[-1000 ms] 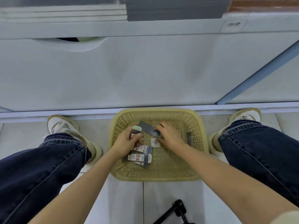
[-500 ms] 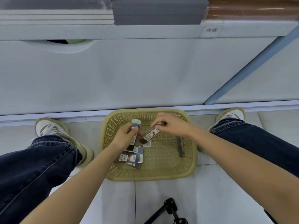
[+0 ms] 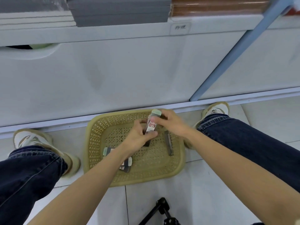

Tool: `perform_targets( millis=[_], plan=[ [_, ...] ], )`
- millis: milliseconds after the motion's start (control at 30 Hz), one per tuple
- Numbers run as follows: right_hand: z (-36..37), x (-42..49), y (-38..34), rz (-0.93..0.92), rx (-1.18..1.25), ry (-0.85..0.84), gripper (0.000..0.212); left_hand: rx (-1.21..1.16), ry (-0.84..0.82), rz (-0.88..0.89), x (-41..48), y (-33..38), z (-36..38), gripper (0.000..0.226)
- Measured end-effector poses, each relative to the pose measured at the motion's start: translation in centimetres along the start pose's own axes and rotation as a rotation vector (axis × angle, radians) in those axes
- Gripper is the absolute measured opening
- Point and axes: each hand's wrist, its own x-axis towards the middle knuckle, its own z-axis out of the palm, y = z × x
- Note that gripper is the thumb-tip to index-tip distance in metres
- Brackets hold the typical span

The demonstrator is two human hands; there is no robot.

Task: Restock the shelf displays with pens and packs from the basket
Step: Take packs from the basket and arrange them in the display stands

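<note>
Yellow basket [image 3: 90,143] on the floor [image 3: 203,184], three packs [image 3: 108,151] lying at its near left, left hand [image 3: 138,138] gripping one upright labelled pack [image 3: 151,125] above the basket, right hand [image 3: 172,123] pinching its top, one slim grey pen [image 3: 168,143] lying at right

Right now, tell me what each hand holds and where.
Both hold one labelled pack: the left hand grips its lower end, the right hand pinches near its capped top.

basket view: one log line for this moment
left hand holds pack | right hand pinches pack | basket holds spare packs, pen
</note>
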Motion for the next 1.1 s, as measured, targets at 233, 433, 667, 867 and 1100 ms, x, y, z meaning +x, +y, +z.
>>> perform_targets(
  millis=[233,433,667,867,1100],
  plan=[
    [-6.2,0.5,1.9,0.093,0.113,0.374,0.020,0.277,0.026,-0.096,2.7,-1.9,2.7,0.025],
    [-4.6,-0.6,5.6,0.228,0.134,0.238,0.021,0.033,0.027,-0.217,4.9,-3.4,7.2,0.031],
    [-4.8,-0.6,6.2,0.247,0.234,0.252,0.024,0.020,0.086,-0.182,5.2,-3.9,8.6,0.047],
    [-5.2,-0.8,5.7,0.250,0.301,0.236,0.029,-0.056,0.084,-0.163,4.0,-5.1,6.6,0.029],
    [-5.0,-1.2,2.7,0.213,0.082,0.096,0.023,-0.305,0.142,-0.079,2.7,-2.9,1.1,0.006]
  ],
)
